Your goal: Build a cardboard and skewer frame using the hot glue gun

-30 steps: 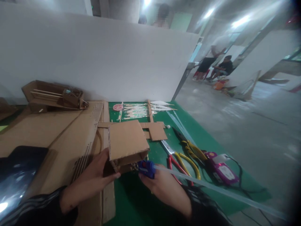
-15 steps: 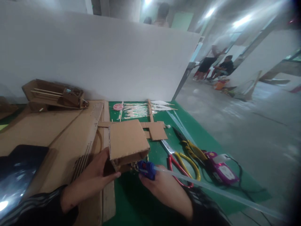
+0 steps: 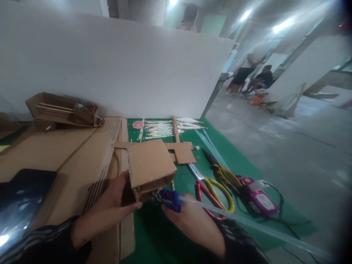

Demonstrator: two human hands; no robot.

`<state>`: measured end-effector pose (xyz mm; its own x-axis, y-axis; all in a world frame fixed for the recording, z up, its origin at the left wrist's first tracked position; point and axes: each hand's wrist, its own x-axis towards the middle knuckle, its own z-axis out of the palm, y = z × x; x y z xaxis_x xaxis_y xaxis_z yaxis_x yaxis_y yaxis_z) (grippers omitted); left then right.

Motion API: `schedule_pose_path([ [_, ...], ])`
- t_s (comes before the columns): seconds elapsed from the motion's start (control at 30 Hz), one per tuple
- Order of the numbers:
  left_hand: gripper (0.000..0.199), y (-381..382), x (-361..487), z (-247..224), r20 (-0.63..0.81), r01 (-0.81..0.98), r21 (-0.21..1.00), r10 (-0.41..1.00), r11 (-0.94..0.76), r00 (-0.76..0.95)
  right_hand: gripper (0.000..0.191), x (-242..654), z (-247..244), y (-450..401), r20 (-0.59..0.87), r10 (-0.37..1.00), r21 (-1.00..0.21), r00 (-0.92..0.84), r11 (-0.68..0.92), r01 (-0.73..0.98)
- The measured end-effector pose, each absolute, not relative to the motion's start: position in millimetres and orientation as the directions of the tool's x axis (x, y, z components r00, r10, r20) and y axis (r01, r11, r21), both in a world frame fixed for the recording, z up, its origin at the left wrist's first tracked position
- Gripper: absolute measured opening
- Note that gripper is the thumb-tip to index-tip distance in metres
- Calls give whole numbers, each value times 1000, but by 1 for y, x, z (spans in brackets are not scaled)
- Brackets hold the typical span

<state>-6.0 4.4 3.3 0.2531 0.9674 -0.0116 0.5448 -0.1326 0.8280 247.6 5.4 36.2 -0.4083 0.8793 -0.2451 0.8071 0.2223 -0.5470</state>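
My left hand (image 3: 115, 205) grips the left side of a small open cardboard box (image 3: 151, 161), its thumb at the lower front edge. Wrapped in my right hand (image 3: 189, 220) is a blue hot glue gun (image 3: 171, 200), with a long clear glue stick (image 3: 236, 217) running out of its back toward the lower right. The gun's nozzle end points left, at the box's open front; its tip is hidden there. Just right of the right hand lie scissors (image 3: 205, 187) with one red and one yellow handle.
Yellow-handled pliers (image 3: 225, 170) and a purple power strip (image 3: 260, 198) with cords lie on the green table at right. Cardboard pieces (image 3: 184, 153), packed sticks (image 3: 162, 129) and clear glue sticks (image 3: 209, 143) lie behind. A cardboard build (image 3: 63, 112) and a dark shiny object (image 3: 26, 200) sit left.
The cardboard box has shifted very slightly right and tilted a little in my left hand. My right hand and the glue gun have hardly moved.
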Motion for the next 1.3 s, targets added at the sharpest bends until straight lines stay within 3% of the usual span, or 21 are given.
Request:
schedule_pose_path([
  [0.1, 87, 4, -6, 2, -12, 504, 854, 963, -130, 268, 22, 248, 38, 5, -216, 875, -544, -433, 261, 798],
  [0.33, 80, 2, -9, -1, -29, 514, 850, 963, -117, 268, 23, 247, 35, 3, -237, 893, -595, -381, 177, 784],
  [0.5, 82, 2, -8, 1, -68, 490, 868, 956, -84, 284, 23, 246, 36, 1, -271, 901, -625, -339, 103, 774],
  [0.83, 89, 1, -7, -2, -75, 479, 876, 963, -60, 257, 17, 243, 41, 2, -254, 888, -637, -384, 145, 757],
  [1.3, 93, -1, -4, 5, -90, 429, 903, 966, -23, 241, 17, 239, 36, -2, -310, 907, -666, -285, 6, 746],
])
